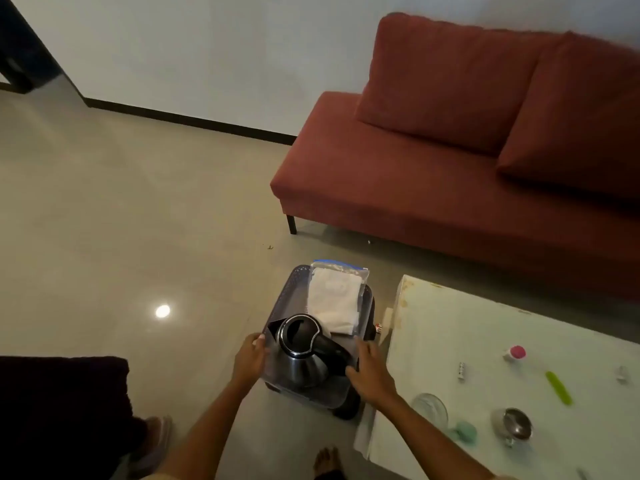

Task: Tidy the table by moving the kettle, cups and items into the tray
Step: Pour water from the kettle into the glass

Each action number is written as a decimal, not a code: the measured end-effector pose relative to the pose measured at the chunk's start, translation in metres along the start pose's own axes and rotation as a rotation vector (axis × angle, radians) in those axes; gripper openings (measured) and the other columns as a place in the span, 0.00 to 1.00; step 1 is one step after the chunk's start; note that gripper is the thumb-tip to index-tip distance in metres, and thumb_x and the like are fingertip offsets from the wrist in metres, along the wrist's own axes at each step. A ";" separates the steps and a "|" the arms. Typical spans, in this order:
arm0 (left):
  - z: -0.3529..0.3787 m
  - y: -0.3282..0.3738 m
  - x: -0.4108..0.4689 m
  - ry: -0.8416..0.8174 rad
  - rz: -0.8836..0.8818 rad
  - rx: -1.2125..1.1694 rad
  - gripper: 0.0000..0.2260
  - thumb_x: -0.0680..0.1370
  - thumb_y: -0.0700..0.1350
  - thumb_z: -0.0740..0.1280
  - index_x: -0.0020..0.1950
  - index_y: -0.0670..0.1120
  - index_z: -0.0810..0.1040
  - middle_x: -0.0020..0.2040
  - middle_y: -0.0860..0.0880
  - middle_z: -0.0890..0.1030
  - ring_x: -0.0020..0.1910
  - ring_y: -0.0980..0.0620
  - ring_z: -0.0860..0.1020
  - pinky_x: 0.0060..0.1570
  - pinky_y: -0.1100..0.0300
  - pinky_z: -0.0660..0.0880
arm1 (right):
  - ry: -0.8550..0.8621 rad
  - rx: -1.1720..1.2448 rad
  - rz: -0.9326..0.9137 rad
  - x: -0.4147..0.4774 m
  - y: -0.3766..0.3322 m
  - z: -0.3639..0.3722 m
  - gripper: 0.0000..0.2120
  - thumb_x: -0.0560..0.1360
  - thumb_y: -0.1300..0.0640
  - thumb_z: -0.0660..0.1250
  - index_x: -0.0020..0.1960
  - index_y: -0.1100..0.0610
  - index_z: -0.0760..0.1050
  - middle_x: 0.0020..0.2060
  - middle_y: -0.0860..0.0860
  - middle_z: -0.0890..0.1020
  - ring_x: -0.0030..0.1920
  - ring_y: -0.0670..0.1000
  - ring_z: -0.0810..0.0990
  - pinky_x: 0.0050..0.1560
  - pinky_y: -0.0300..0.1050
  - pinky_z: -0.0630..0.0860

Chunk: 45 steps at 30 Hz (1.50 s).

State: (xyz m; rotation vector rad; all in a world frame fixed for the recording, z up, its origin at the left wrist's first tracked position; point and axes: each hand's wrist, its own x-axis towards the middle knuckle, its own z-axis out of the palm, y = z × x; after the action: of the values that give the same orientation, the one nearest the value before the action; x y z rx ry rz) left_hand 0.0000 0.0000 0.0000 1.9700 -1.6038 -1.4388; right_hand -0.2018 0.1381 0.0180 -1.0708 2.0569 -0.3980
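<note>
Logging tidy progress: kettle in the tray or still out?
In. The kettle stands upright inside the tray, next to a white bag; left hand and right hand hold the tray's sides.

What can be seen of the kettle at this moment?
The kettle is dark metallic grey with a flared body, a black handle pointing right and a chrome-ringed black lid that looks shut. It stands upright in the near end of the grey tray, just in front of a clear bag of white material. The left hand and right hand grip the tray's sides; whether the right hand's fingers touch the handle cannot be told.
</note>
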 end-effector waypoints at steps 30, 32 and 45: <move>-0.005 0.108 -0.021 -0.026 0.388 0.370 0.04 0.71 0.37 0.65 0.37 0.43 0.78 0.24 0.51 0.75 0.19 0.60 0.74 0.23 0.75 0.67 | -0.090 0.308 0.009 -0.025 -0.012 -0.052 0.14 0.70 0.62 0.69 0.54 0.58 0.71 0.47 0.52 0.76 0.48 0.50 0.76 0.42 0.34 0.72; 0.005 0.121 -0.037 -0.055 0.406 0.311 0.05 0.71 0.37 0.64 0.37 0.43 0.78 0.25 0.48 0.77 0.19 0.58 0.75 0.27 0.69 0.75 | -0.051 0.358 0.019 -0.041 -0.003 -0.065 0.14 0.69 0.61 0.69 0.53 0.59 0.71 0.47 0.54 0.77 0.46 0.51 0.77 0.41 0.34 0.74; 0.164 0.152 -0.167 -0.346 0.476 0.208 0.06 0.76 0.36 0.64 0.50 0.37 0.79 0.31 0.45 0.79 0.19 0.61 0.75 0.23 0.70 0.73 | 0.306 0.541 -0.011 -0.174 0.135 -0.163 0.27 0.66 0.58 0.76 0.62 0.50 0.72 0.54 0.45 0.78 0.54 0.47 0.77 0.57 0.41 0.73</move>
State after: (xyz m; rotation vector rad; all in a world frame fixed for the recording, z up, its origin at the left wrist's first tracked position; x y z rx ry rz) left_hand -0.2093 0.1464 0.1119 1.3286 -2.2588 -1.5102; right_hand -0.3385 0.3462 0.1324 -0.7195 2.0217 -1.1083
